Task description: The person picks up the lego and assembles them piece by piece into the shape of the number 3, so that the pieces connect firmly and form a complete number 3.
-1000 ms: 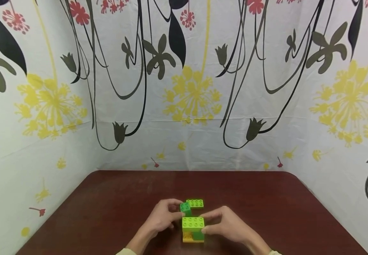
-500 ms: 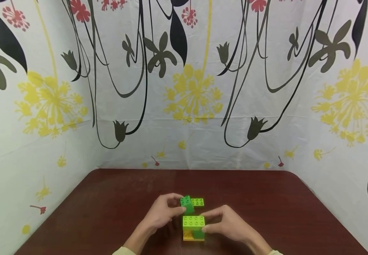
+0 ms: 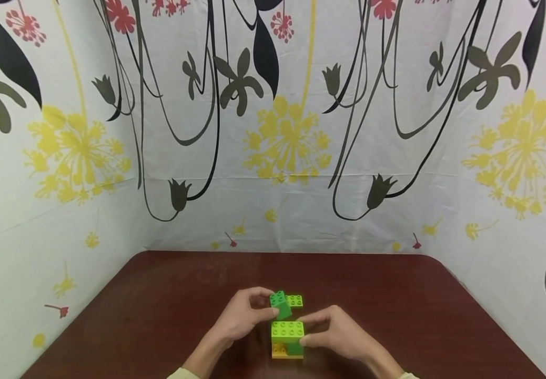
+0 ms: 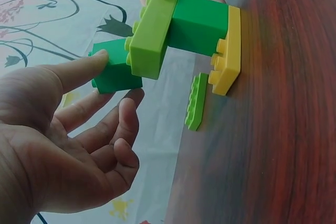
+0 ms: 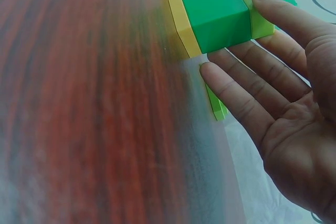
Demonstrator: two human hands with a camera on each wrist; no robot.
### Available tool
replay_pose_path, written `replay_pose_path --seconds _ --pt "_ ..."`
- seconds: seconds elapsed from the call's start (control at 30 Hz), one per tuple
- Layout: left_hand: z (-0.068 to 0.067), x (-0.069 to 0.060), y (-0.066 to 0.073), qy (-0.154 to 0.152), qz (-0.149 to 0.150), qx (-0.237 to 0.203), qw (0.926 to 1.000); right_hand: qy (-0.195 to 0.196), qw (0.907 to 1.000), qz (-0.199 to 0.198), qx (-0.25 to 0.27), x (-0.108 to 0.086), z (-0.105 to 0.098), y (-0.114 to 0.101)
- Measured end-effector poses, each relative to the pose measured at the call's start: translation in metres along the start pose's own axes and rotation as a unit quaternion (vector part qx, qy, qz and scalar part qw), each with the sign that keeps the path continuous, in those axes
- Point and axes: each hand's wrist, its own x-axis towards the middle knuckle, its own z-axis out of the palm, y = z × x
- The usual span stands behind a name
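1. While the left hand (image 3: 242, 316) pinches a green brick (image 3: 281, 305) between thumb and index finger, its remaining fingers are bent, as the left wrist view shows.
2. Tilted at an angle, that green brick is just to the right of the left thumb tip and close to the studded top of a lime brick (image 3: 287, 329); whether the 2 touch, I cannot tell.
3. The right hand (image 3: 341, 334) pinches the lime brick at its near end with thumb and index finger, the remaining fingers stretched out nearly straight.
4. Bright yellow-green with 8 studs in 2 rows, the lime brick lies level between the 2 hands as the top of a small stack.
5. Under it, at the end nearer the right hand, is a green block (image 3: 294, 348); below that is a yellow base (image 3: 280, 349), its studs bare on the side toward the left hand.
6. Beyond the fingertips of the hands, a thin lime plate (image 3: 294, 301) lies studs up on the table (image 3: 159, 295), partly hidden by the green brick.
7. Dark reddish-brown wood spreads around the hands; past it hangs a white cloth (image 3: 301, 231) printed with flowers.
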Motion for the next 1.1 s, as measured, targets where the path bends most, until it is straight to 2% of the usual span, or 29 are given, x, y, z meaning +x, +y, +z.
replay_pose_path --seconds 0.4,0.63,1.1 --pt "0.0027 -0.0020 0.0022 -0.013 0.029 -0.031 0.9990 -0.002 0.9999 -0.011 -0.009 -0.0011 0.0010 0.0017" --pt "0.0044 -0.0034 0.0044 -0.024 0.036 -0.045 0.9981 0.000 0.9998 -0.021 0.000 -0.0008 0.0016 0.0009" --pt "0.0037 -0.0035 0.0053 -0.048 0.055 -0.052 0.9960 -0.007 0.9998 -0.008 0.015 -0.0002 0.0003 0.0000"
